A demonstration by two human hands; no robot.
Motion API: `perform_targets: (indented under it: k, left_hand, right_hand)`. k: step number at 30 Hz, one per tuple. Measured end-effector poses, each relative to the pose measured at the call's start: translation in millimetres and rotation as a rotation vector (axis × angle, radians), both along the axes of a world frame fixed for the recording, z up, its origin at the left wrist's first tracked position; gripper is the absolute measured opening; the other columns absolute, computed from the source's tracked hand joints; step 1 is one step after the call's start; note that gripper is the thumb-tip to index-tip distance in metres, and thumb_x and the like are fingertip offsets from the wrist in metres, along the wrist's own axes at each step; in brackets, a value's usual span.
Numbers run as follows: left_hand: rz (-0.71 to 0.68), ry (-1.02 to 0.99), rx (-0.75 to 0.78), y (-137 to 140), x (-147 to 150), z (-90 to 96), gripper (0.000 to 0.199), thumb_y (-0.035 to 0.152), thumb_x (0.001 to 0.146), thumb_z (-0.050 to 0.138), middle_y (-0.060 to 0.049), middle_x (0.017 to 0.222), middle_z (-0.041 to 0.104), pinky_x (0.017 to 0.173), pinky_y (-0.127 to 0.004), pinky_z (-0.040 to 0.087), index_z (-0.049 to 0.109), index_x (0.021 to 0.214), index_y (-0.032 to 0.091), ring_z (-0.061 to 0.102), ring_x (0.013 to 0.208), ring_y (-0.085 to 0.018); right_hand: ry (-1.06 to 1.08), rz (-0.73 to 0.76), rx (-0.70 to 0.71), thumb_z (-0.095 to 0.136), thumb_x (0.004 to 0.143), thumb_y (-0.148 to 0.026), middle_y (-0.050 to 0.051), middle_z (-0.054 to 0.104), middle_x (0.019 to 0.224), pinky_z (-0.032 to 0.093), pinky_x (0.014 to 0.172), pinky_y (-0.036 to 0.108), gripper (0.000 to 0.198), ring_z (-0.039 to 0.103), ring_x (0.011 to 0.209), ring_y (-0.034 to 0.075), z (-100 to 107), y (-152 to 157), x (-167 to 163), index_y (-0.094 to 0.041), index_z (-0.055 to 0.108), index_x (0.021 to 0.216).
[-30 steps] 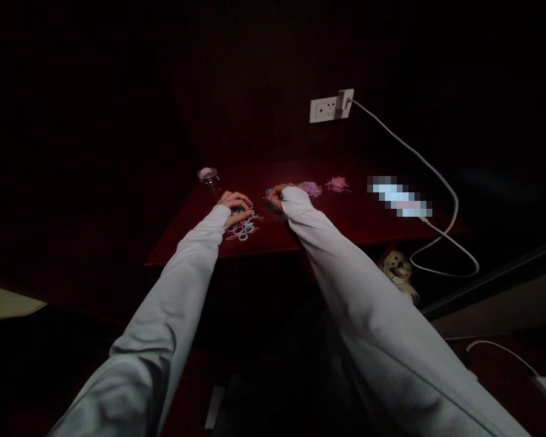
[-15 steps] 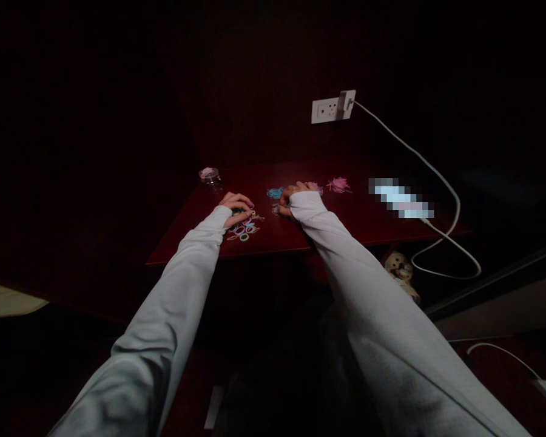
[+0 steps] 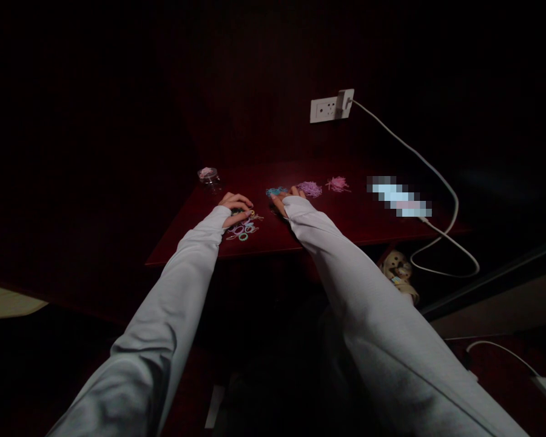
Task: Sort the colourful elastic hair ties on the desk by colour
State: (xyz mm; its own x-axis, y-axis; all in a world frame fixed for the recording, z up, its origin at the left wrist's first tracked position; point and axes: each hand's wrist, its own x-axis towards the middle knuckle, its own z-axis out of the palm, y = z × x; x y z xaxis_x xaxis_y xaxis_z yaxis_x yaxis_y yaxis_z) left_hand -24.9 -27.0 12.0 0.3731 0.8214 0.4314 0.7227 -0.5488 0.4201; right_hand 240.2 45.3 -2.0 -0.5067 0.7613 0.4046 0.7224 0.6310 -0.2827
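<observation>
On the dark red tabletop [image 3: 186, 243], my left hand [image 3: 236, 207] rests over a mixed pile of hair ties [image 3: 243, 229], some pale purple, green and yellow. Its fingers are stretched out and a little curved, with the thumb apart. My right hand [image 3: 289, 199] lies palm down beside a blue pile of small bands [image 3: 275, 191], its fingers spread and touching or close to that pile. What lies under its palm is hidden. To its right are a purple pile of bands [image 3: 310, 189] and a pink pile of bands [image 3: 338, 184].
A clear jar [image 3: 209, 178] with something pink on top stands at the back left. A blurred-out lit device [image 3: 400, 197] lies at the right, with a white cable [image 3: 418, 152] running to a wall socket [image 3: 324, 110]. A beige holed shoe-like thing [image 3: 397, 267] is below the table edge.
My right hand has shifted a little left and turned, uncovering the purple pile and covering the small brownish pile near the blue one. My left hand has stayed in place.
</observation>
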Motion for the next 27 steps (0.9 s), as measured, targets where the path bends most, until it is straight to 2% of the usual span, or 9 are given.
perform_targets:
  k: [3,7,10,14,19,22,27]
  left_hand:
    - [-0.003,0.001,-0.004,0,0,0.9,0.032,0.054,0.104,0.072,-0.006,0.129,0.085,0.12,-0.058,0.046,0.086,0.093,0.028,0.065,0.122,-0.032]
    - [0.001,-0.006,-0.011,-2,1,2.4,0.032,0.054,0.104,0.073,-0.006,0.129,0.085,0.12,-0.058,0.046,0.086,0.094,0.028,0.064,0.12,-0.031]
    - [0.009,-0.01,-0.017,-4,2,3.3,0.031,0.054,0.103,0.073,-0.006,0.129,0.085,0.12,-0.058,0.047,0.086,0.093,0.028,0.064,0.12,-0.031]
    - [0.007,-0.016,-0.023,-5,4,4.3,0.032,0.054,0.103,0.072,-0.006,0.129,0.085,0.122,-0.058,0.046,0.086,0.093,0.028,0.064,0.122,-0.032]
    - [0.005,-0.01,-0.025,-3,4,4.1,0.031,0.054,0.103,0.073,-0.006,0.129,0.085,0.122,-0.059,0.046,0.087,0.093,0.028,0.064,0.121,-0.032]
    - [0.001,-0.011,-0.022,-3,4,4.1,0.031,0.054,0.103,0.073,-0.006,0.129,0.085,0.122,-0.06,0.046,0.087,0.094,0.028,0.065,0.122,-0.032]
    - [0.015,-0.001,-0.029,-5,5,5.3,0.033,0.057,0.104,0.072,-0.005,0.13,0.084,0.122,-0.058,0.047,0.087,0.095,0.029,0.065,0.123,-0.032]
  right_hand:
    - [-0.026,-0.058,-0.112,0.034,0.119,-0.049,0.017,0.082,0.123,0.047,0.122,0.061,0.058,0.059,0.138,0.037,3,-1,0,-0.022,0.086,0.12]
    - [0.035,-0.008,-0.098,0.034,0.12,-0.049,0.016,0.082,0.109,0.046,0.121,0.059,0.062,0.06,0.133,0.036,11,-7,5,-0.023,0.089,0.107]
    - [0.078,0.013,-0.109,0.034,0.122,-0.045,0.013,0.083,0.115,0.042,0.121,0.056,0.062,0.06,0.13,0.033,16,-12,7,-0.025,0.089,0.101]
    - [0.085,0.035,-0.083,0.053,0.116,-0.041,0.011,0.081,0.129,0.039,0.116,0.05,0.039,0.056,0.129,0.032,24,-17,6,-0.025,0.088,0.114]
    - [0.024,0.206,-0.155,0.081,0.097,-0.04,0.008,0.082,0.126,0.034,0.115,0.05,0.015,0.055,0.126,0.031,29,-22,3,-0.027,0.088,0.102]
    - [-0.016,0.219,-0.163,0.083,0.093,-0.035,0.008,0.081,0.126,0.033,0.114,0.05,0.011,0.054,0.126,0.032,30,-26,1,-0.028,0.087,0.1]
    - [-0.037,0.228,-0.143,0.078,0.094,-0.027,0.009,0.08,0.123,0.035,0.111,0.048,0.009,0.053,0.124,0.032,31,-29,0,-0.025,0.085,0.099]
